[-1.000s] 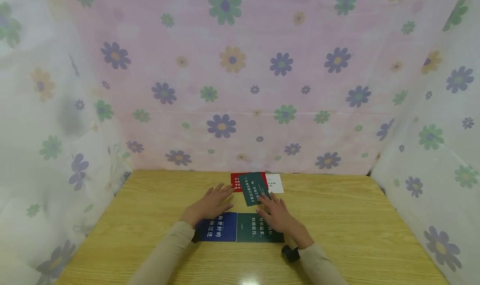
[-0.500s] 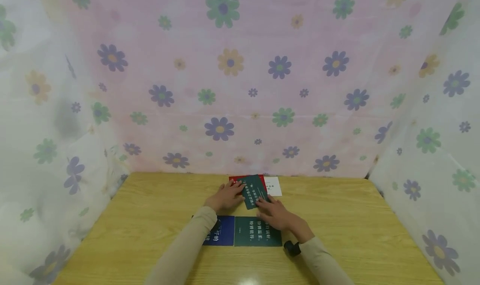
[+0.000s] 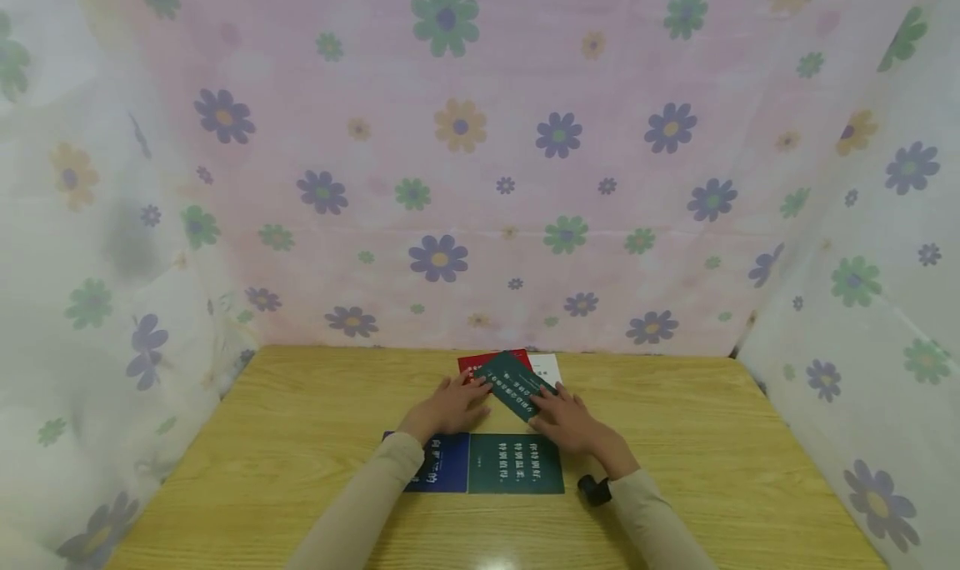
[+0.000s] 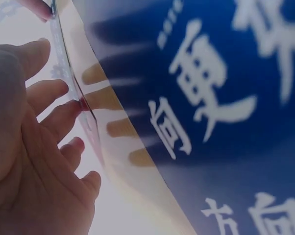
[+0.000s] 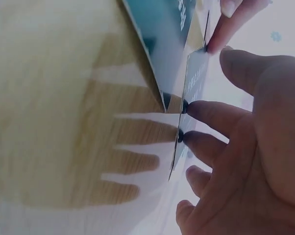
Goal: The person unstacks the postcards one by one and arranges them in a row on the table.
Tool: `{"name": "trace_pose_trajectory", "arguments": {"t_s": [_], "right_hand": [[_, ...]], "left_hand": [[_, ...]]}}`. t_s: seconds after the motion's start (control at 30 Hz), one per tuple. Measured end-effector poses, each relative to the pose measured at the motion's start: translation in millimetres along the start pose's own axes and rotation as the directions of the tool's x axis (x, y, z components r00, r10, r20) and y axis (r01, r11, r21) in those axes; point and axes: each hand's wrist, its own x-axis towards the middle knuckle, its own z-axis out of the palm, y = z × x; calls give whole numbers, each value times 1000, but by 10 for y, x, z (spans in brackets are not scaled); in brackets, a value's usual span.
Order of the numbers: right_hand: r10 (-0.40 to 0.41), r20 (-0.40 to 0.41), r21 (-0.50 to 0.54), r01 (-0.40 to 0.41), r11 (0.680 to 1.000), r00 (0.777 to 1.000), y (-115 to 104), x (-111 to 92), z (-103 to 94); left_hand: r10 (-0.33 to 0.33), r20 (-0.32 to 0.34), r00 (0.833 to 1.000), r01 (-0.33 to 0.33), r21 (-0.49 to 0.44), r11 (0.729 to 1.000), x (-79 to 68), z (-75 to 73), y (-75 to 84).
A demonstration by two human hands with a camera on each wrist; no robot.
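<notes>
Your tilted green card lies toward the 12 o'clock side of the counter, its long side slanting from 10 to 4 o'clock, white writing facing up. It overlaps the red card, which shows at its 10 o'clock, and the white card pokes out at its 2 o'clock. Your left hand sits at the green card's 8 to 9 o'clock, its grip loose, the fingers apart and gently bent, closed round nothing; the fingertips reach the corner where green crosses red, and it cannot be told which card each one touches. Your right hand is at 4 o'clock, its grip just as slack, fingers spread; in the right wrist view two fingertips rest on the tilted green card without pinching it. At that card's 6 o'clock lies the lower green card, lined up side by side with the blue card, which sits at its 9 o'clock partly under your left sleeve as you look down. A black wrist device shows at about 5 o'clock from your right hand. Beyond the counter, at 12 o'clock, the flowered cloth rises as a backdrop.
</notes>
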Motion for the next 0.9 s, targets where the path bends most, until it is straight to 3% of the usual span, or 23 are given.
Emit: {"name": "trace_pose_trajectory", "arguments": {"t_s": [0.37,0.63,0.73,0.9], "right_hand": [[32,-9,0,-32,999,999,95,29,-79],[20,-52,-7,-21,1000,998,246,61,-115],[40,-64,-4,-40,999,997,309,82,-142],[54,-65,-47,-58,997,996,401,138,-188]], "left_hand": [[51,2,999,-51,-46,998,-190,-14,144],[148,-59,987,-151,-53,987,-82,-65,69],[120,-63,991,-124,-75,989,-10,-105,-5],[3,-31,1000,-6,-91,996,115,-123,-153]]}}
